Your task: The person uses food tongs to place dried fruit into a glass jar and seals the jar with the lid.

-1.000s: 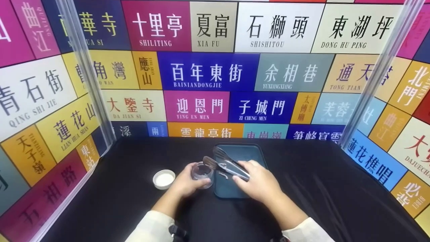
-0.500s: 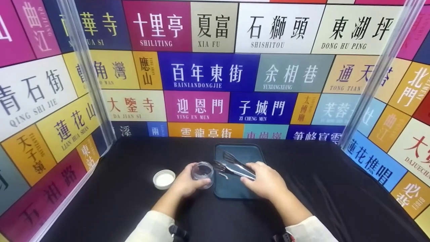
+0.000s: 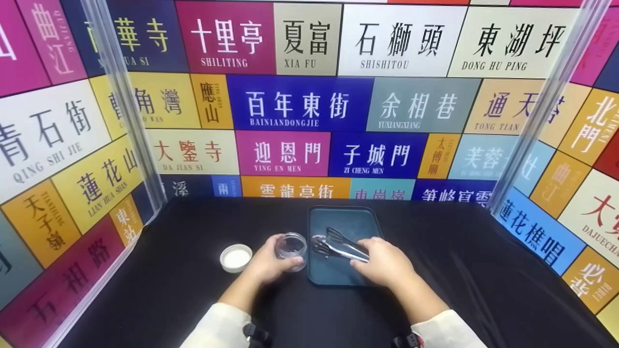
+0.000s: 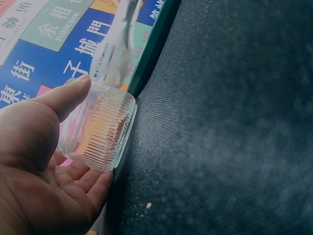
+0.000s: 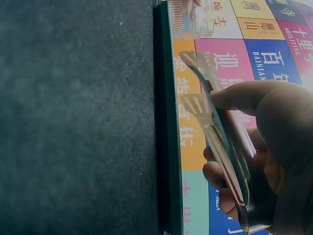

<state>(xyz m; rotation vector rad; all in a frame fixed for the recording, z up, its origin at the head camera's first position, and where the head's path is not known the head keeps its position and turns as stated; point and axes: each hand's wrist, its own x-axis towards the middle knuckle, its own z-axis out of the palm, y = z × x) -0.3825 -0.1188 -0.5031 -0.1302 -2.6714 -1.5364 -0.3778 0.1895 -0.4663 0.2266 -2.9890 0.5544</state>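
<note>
My left hand [image 3: 271, 258] grips a small clear jar [image 3: 291, 246] without its lid, just left of the dark teal tray [image 3: 355, 217]. Ribbed walls show on the jar [image 4: 105, 129] in the left wrist view, with the thumb on one side and the fingers beneath. My right hand [image 3: 384, 261] holds a pair of metal tongs [image 3: 346, 244] with slotted ends, low over the tray's left half. The two arms of the tongs [image 5: 215, 122] stand apart in the right wrist view. A small whitish piece [image 3: 319, 238] shows by the tong tips, partly hidden by them.
A round white lid [image 3: 236, 257] lies on the black tablecloth [image 3: 193, 232] to the left of the jar. Panels with large lettering surround the table, and clear posts [image 3: 527, 116] stand at its back corners.
The tongs have moved from the jar's mouth rightward and down over the tray, and their ends now cover the spot where a whitish strip was visible. My left hand and the jar stay put.
</note>
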